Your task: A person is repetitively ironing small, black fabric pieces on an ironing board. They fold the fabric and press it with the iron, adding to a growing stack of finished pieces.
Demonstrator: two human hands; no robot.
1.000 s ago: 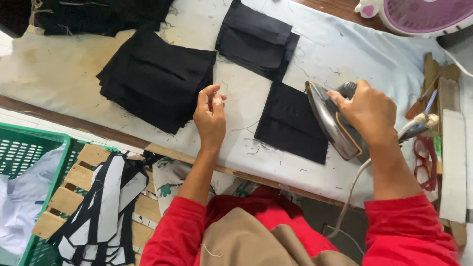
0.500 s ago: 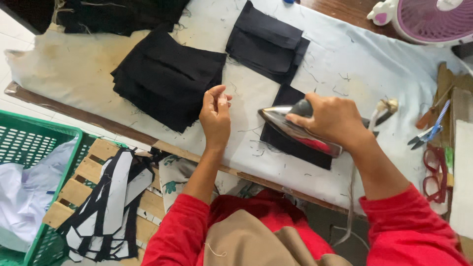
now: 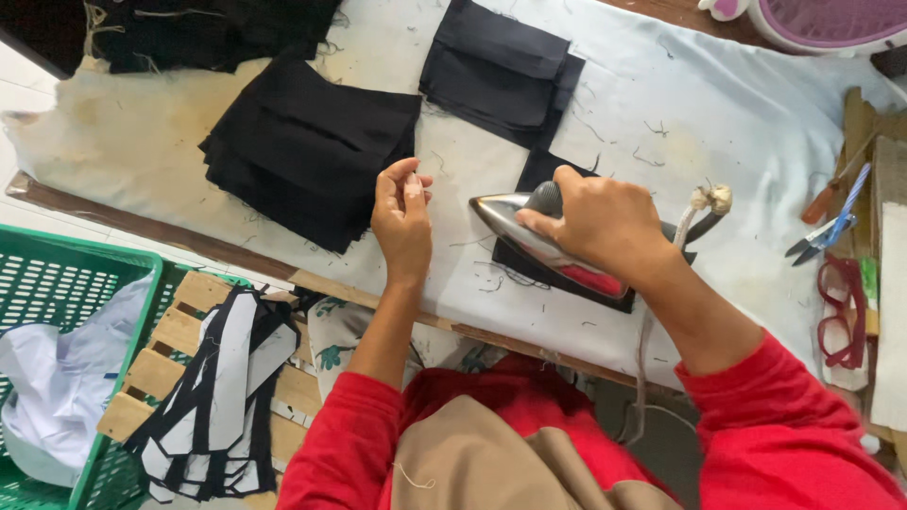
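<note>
My right hand grips the handle of a silver clothes iron lying flat on a small black fabric piece on the padded ironing table. My left hand hovers just left of the iron's tip, fingers curled and pinched together, with nothing visible in them. A stack of black fabric pieces lies to the left of that hand. A second black stack sits farther back.
A green plastic basket with white cloth stands at lower left beside a wooden pallet with black and white cut pieces. Scissors and red glasses lie at the right. A pink fan is at the top right.
My right hand tipped the iron from standing on its heel and set it flat on the black piece, sliding it left toward my left hand. The left hand stayed put.
</note>
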